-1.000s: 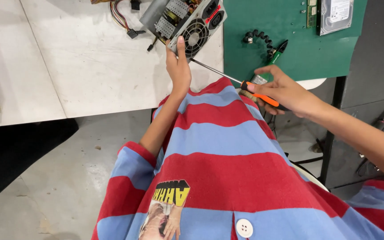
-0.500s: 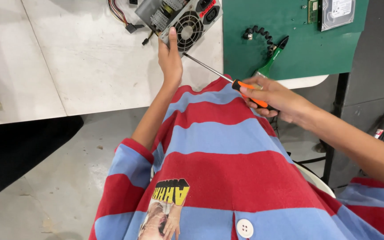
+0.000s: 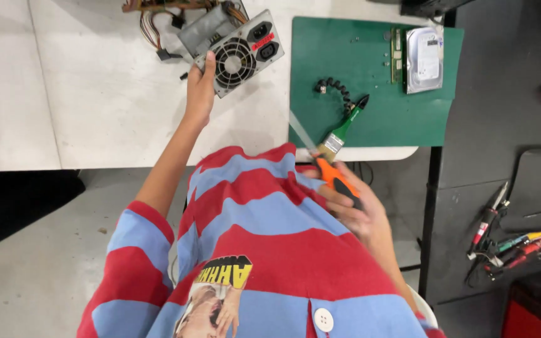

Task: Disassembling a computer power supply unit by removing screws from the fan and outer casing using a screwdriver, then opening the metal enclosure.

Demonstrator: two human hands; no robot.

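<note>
Left hand (image 3: 200, 87) reaches up across the white surface (image 3: 82, 94) and grips the near-left corner of the grey metal computer power supply box (image 3: 233, 53), fingers curled over its edge beside the round black fan grille. That box lies tilted on the surface near the top of the view, with a bundle of coloured wires (image 3: 158, 25) trailing from its far end. Right hand (image 3: 355, 209) is drawn back close to the body, over the red and blue striped shirt (image 3: 252, 238), and is clenched around the orange and black handle of a screwdriver (image 3: 336, 181); the thin metal shaft runs up and to the left from the fist, blurred, its tip over the near-left corner of the green mat (image 3: 377, 119). Just beside the fist, a paintbrush with a green handle and pale bristles (image 3: 342, 128) lies on that mat, its bristle end hanging over the near edge. A coiled black cable (image 3: 333, 87) sits next to the brush handle, and a silver hard drive (image 3: 424, 59) rests at the far right of the mat with a green circuit strip along its left side. Well apart to the right, on a dark bench (image 3: 502, 156), lie several hand tools with red and black handles (image 3: 515, 244)
</note>
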